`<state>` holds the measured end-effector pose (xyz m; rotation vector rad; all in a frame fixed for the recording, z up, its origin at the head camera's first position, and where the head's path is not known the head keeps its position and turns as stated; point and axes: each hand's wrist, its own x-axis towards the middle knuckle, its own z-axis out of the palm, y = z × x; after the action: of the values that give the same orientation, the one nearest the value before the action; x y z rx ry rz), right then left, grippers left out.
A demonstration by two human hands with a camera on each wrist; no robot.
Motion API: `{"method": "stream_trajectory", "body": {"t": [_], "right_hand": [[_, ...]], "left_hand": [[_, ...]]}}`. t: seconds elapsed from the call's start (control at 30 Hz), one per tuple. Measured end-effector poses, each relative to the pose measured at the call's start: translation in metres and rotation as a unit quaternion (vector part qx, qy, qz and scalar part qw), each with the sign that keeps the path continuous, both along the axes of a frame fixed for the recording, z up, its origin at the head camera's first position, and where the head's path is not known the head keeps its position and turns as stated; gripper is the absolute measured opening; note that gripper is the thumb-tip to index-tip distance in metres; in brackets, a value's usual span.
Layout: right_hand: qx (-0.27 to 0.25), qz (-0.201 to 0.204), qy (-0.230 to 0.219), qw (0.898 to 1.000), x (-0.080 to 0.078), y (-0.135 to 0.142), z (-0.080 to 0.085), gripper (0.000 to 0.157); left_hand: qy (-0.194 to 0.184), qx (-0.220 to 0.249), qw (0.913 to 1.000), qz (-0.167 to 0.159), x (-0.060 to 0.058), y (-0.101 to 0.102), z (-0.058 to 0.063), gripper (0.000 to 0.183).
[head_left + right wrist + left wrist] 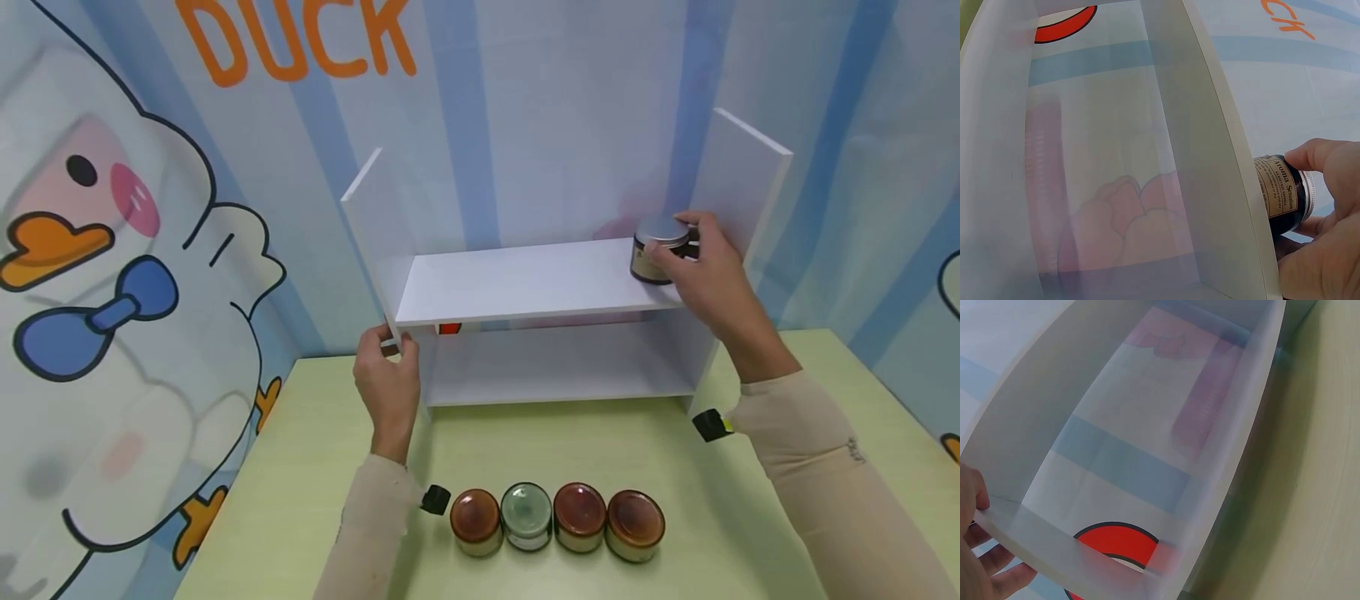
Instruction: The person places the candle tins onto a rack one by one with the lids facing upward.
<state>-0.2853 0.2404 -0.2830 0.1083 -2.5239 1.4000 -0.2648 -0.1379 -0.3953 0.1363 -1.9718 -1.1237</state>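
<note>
My right hand point(711, 271) grips a dark scented candle jar point(651, 260) with a silver lid, at the right end of the white shelf unit's upper board point(517, 283). In the right wrist view the candle jar point(1282, 194) shows a cream label reading "Aroma Sensation", and thumb and fingers curl round its lid end. On the left, my left hand point(387, 387) pinches the lower front edge of the shelf's left side panel point(375, 242). The left wrist view shows thumb and fingers point(1013, 581) on either side of that panel.
Several glass candle jars stand in a row in front of the shelf: an amber one point(476, 518), a green one point(527, 512), a red-brown one point(579, 515) and another amber one point(635, 523). The shelf's right side panel point(742, 175) rises beside my right hand. A printed duck backdrop hangs behind the table point(300, 450).
</note>
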Motion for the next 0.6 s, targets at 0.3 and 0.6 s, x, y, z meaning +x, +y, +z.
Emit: {"method": "stream_trajectory", "body": {"t": [0.3, 0.6], "right_hand": [[-0.001, 0.003, 0.002, 1.0, 0.0003, 0.0, -0.0028, 0.081], [-0.003, 0.008, 0.001, 1.0, -0.0005, 0.0012, -0.0003, 0.081]], "left_hand": [[0.003, -0.015, 0.9999, 0.006, 0.0019, -0.0014, -0.0012, 0.018], [0.002, -0.022, 0.9997, -0.002, 0.0014, -0.0015, 0.0006, 0.016]]}}
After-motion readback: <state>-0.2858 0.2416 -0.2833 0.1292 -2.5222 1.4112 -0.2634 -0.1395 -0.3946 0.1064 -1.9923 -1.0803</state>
